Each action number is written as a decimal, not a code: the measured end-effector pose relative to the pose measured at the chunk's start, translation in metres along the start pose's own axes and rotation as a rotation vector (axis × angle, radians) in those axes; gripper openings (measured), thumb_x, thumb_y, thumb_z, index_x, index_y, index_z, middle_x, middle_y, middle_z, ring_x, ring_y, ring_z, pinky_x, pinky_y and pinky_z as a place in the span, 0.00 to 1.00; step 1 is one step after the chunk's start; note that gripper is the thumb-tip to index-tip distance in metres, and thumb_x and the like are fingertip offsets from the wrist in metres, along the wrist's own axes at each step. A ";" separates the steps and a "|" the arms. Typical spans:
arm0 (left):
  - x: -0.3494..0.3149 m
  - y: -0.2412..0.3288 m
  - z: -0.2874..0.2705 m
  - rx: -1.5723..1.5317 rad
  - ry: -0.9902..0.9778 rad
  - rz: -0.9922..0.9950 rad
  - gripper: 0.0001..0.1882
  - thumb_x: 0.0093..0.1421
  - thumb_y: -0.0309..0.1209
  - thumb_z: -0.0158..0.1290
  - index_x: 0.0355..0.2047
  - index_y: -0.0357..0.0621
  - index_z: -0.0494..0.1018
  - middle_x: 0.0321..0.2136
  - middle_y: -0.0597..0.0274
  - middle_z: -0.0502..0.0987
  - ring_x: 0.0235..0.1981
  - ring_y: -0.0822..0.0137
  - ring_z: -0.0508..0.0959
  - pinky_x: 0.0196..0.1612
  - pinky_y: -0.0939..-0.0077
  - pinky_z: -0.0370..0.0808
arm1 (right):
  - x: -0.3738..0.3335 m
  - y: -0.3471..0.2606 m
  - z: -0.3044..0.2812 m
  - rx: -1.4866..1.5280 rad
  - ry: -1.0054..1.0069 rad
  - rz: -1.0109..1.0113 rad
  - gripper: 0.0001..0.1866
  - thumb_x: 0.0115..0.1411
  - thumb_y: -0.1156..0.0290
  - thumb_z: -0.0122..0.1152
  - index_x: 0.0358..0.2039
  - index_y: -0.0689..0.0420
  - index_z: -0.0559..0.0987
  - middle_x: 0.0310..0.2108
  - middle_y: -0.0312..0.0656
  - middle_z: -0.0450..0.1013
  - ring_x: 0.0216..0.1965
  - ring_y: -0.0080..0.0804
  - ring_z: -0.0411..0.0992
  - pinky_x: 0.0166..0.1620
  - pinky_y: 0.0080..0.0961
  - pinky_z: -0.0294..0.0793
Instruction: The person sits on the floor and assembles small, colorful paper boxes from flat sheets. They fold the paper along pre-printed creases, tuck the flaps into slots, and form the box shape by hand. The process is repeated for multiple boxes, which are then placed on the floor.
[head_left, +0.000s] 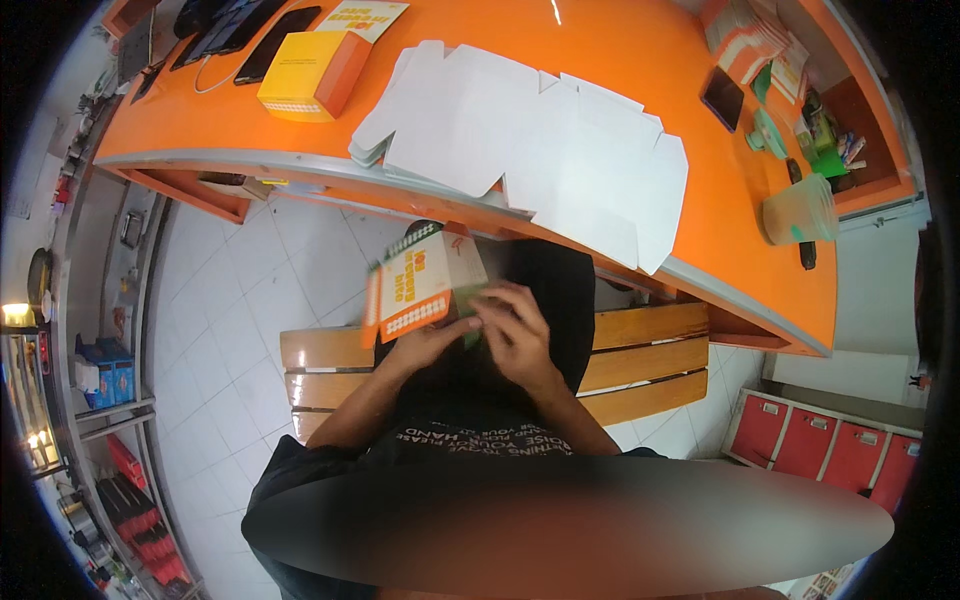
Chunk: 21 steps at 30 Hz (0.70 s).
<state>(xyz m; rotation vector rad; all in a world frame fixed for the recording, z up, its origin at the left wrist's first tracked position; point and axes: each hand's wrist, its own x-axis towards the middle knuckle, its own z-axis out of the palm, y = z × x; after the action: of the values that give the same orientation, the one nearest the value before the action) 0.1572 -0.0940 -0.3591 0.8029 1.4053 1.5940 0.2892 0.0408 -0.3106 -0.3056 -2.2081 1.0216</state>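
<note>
One printed carton (415, 280) was above the lap, near side of the table (620, 45), lettered panel up, long axis slanting far-right. The left hand (425, 347) clamped its near edge; the right hand (512, 325) touched its right end, grip unclear. Beyond lay one yellow box (303, 72), one white cardboard stack (560, 140), one cup (795, 213).

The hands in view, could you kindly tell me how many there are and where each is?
2: the left hand at the lower edge of the printed carton, the right hand at its right side. Some fingers are hidden, but no other hand shows.
</note>
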 end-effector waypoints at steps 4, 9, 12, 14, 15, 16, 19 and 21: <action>0.002 0.012 -0.011 0.177 -0.032 0.068 0.19 0.62 0.27 0.59 0.53 0.38 0.73 0.47 0.57 0.78 0.50 0.64 0.77 0.55 0.68 0.73 | -0.003 0.015 -0.002 0.190 0.041 0.058 0.16 0.55 0.80 0.69 0.46 0.61 0.84 0.44 0.46 0.74 0.44 0.32 0.76 0.43 0.26 0.79; 0.005 0.012 -0.007 0.628 0.014 0.269 0.15 0.66 0.32 0.57 0.49 0.37 0.75 0.44 0.55 0.79 0.45 0.61 0.78 0.50 0.70 0.73 | -0.001 0.022 0.002 0.165 0.016 0.014 0.14 0.54 0.80 0.69 0.43 0.63 0.83 0.39 0.46 0.75 0.39 0.33 0.76 0.40 0.25 0.77; 0.003 0.010 0.005 0.279 0.261 0.056 0.14 0.68 0.33 0.55 0.48 0.35 0.75 0.44 0.57 0.78 0.43 0.65 0.78 0.46 0.72 0.74 | 0.006 0.011 0.002 0.049 0.149 0.028 0.18 0.55 0.76 0.71 0.46 0.63 0.80 0.36 0.47 0.76 0.36 0.35 0.77 0.39 0.27 0.77; 0.006 0.004 0.005 -0.144 0.457 -0.067 0.14 0.70 0.35 0.52 0.49 0.37 0.74 0.43 0.62 0.78 0.44 0.72 0.77 0.41 0.76 0.76 | 0.006 0.009 0.003 0.029 0.154 0.182 0.22 0.55 0.74 0.72 0.50 0.62 0.77 0.34 0.46 0.77 0.35 0.34 0.78 0.39 0.27 0.78; 0.009 0.000 0.009 -0.308 0.526 0.037 0.14 0.70 0.34 0.51 0.50 0.38 0.73 0.43 0.62 0.78 0.44 0.72 0.77 0.41 0.76 0.77 | -0.001 0.011 0.004 0.053 0.090 0.329 0.24 0.55 0.74 0.72 0.51 0.61 0.76 0.32 0.46 0.78 0.34 0.34 0.79 0.39 0.27 0.78; 0.013 0.001 0.014 -0.476 0.594 0.141 0.14 0.70 0.33 0.51 0.51 0.39 0.72 0.43 0.62 0.78 0.45 0.72 0.77 0.41 0.77 0.78 | -0.004 0.010 0.005 0.073 0.021 0.477 0.26 0.55 0.73 0.73 0.53 0.61 0.74 0.31 0.45 0.78 0.34 0.33 0.79 0.40 0.27 0.78; 0.011 0.003 0.016 -0.543 0.582 0.192 0.14 0.69 0.30 0.51 0.53 0.40 0.70 0.44 0.61 0.77 0.46 0.70 0.78 0.44 0.73 0.79 | -0.010 0.010 0.011 0.542 0.051 0.682 0.25 0.56 0.76 0.71 0.54 0.62 0.74 0.28 0.42 0.81 0.35 0.22 0.78 0.43 0.22 0.76; 0.008 -0.002 0.012 -0.392 0.503 0.136 0.14 0.68 0.29 0.53 0.52 0.40 0.70 0.46 0.60 0.76 0.47 0.69 0.78 0.47 0.71 0.79 | -0.016 0.017 0.014 0.482 0.120 0.551 0.24 0.56 0.76 0.71 0.53 0.62 0.76 0.29 0.43 0.81 0.35 0.24 0.79 0.43 0.23 0.77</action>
<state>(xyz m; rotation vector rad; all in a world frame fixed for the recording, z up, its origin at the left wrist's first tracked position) 0.1644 -0.0820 -0.3594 0.2752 1.3182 2.1937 0.2911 0.0366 -0.3378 -0.7504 -1.7264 1.7347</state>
